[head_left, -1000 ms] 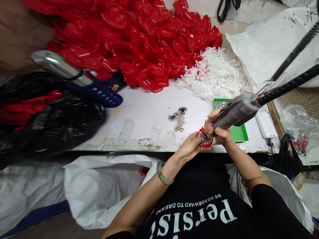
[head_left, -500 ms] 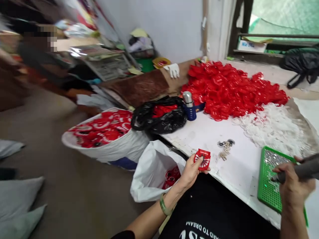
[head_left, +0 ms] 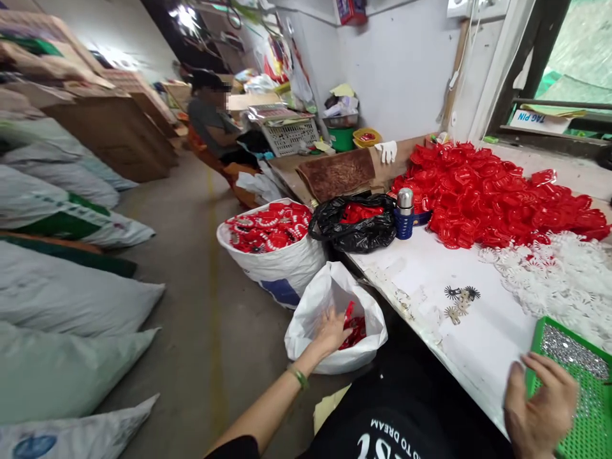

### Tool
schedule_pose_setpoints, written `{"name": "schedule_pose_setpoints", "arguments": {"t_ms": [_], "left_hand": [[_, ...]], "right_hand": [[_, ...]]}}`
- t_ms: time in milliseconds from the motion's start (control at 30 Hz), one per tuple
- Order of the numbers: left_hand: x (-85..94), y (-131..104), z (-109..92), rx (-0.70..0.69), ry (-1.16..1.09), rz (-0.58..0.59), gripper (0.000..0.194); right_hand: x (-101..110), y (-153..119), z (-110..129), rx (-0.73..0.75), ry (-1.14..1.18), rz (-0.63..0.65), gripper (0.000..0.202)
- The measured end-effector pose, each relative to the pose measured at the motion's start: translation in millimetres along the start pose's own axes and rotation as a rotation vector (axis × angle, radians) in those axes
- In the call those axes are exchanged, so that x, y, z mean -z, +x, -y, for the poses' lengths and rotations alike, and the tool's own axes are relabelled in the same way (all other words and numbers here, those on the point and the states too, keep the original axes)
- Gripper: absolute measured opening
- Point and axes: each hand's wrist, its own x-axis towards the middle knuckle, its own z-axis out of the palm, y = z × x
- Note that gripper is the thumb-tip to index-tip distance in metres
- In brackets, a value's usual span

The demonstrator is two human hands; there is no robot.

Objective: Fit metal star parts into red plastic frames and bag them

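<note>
My left hand [head_left: 329,331] is inside the mouth of a white woven sack [head_left: 306,319], its fingers spread. Just beyond the fingertips a red plastic piece [head_left: 349,311] stands on edge, apart from the hand as far as I can see. More red pieces [head_left: 356,333] lie in the sack. At the table's right, my right hand [head_left: 542,401] hovers by the near side of a green tray [head_left: 538,331] of small shiny parts [head_left: 571,350]. Its fingers are apart and hold nothing. Several flat spoked pieces [head_left: 463,302] lie on the white tabletop [head_left: 430,268].
A heap of red plastic parts [head_left: 497,191] and white spoked parts [head_left: 549,274] cover the table's back. A blue flask [head_left: 404,217] stands beside a black bag [head_left: 363,233]. A fuller sack [head_left: 272,268] is behind. A person [head_left: 210,121] sits farther back.
My left hand has moved from the table edge down into the sack and let go of the red piece. The dark tool has left my right hand. The view has swung left.
</note>
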Motion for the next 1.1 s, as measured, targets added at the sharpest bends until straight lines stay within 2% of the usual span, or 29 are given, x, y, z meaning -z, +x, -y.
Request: {"name": "schedule_pose_setpoints", "arguments": {"t_ms": [67, 133, 233, 300, 367, 500, 600, 700, 800, 967, 1100], "left_hand": [[-2.2, -4.2, 7.0, -0.011, 0.043, 0.046, 0.03], [-10.7, -10.5, 3.9, -0.089, 0.096, 0.056, 0.03], [-30.5, -16.7, -17.8, -0.362, 0.126, -0.021, 0.029], [-44.3, -14.3, -40.7, -0.542, 0.093, -0.112, 0.029], [-55.9, -4.8, -66.2, -0.67, 0.044, -0.188, 0.028], [-71.6, 31.5, -108.0, -0.819, -0.021, -0.223, 0.028], [-80.3, 57.9, -118.5, -0.832, -0.02, -0.195, 0.03], [-88.5, 70.0, -113.9, -0.796, 0.003, -0.168, 0.032], [-92.6, 69.9, -106.9, -0.76, 0.03, -0.132, 0.032], [-88.8, 66.8, -106.0, -0.748, 0.079, -0.047, 0.03], [-86.7, 66.2, -107.3, -0.75, 0.082, -0.006, 0.027]], "right_hand": [[-27.2, -11.3, 13.0, 0.104, 0.036, 0.127, 0.009], [-47.6, -26.3, 24.8, 0.138, 0.131, 0.302, 0.011], [-66.0, -50.1, 29.5, 0.132, 0.138, 0.471, 0.016], [-71.8, -62.8, 22.2, 0.11, 0.064, 0.497, 0.018], [-73.2, -71.6, 10.5, 0.07, -0.019, 0.469, 0.017], [-69.7, -81.7, -5.5, -0.043, -0.115, 0.436, 0.017], [-68.3, -84.5, -5.8, -0.088, -0.106, 0.496, 0.017], [-71.7, -78.8, -3.1, -0.171, -0.088, 0.58, 0.019], [-83.3, -65.7, -0.9, -0.247, -0.111, 0.64, 0.022], [-113.0, -48.3, 2.7, -0.252, -0.25, 0.767, 0.036], [-125.7, -45.3, 2.7, -0.255, -0.322, 0.828, 0.029]]}}
